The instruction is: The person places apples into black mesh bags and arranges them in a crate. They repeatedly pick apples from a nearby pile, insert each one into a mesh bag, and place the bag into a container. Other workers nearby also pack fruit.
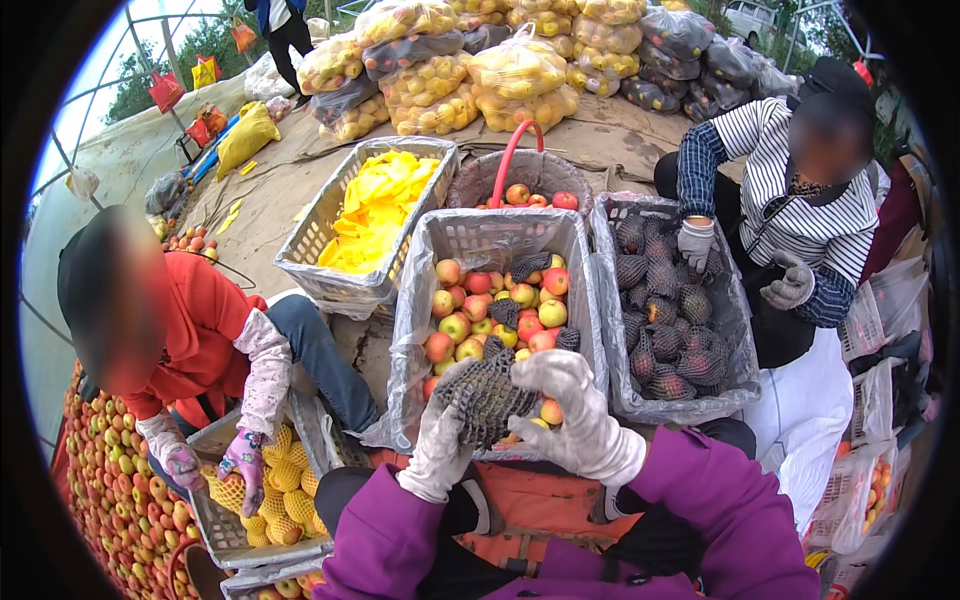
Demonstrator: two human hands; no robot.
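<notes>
In my gloved left hand is a fruit in a dark grey foam net sleeve, probably an apple; the net hides it. My gloved right hand is beside it on the right, fingers curved and apart, fingertips close to the net. Whether they touch it is hard to tell. Just beyond both hands stands a plastic-lined crate of bare red-yellow apples, with several loose dark foam nets lying on them.
Right of it, a co-worker's gloved hand reaches into a crate of dark-netted fruit. At left another person's hands hold a yellow-netted fruit over a crate. Behind are a crate of yellow nets and a red-handled basket.
</notes>
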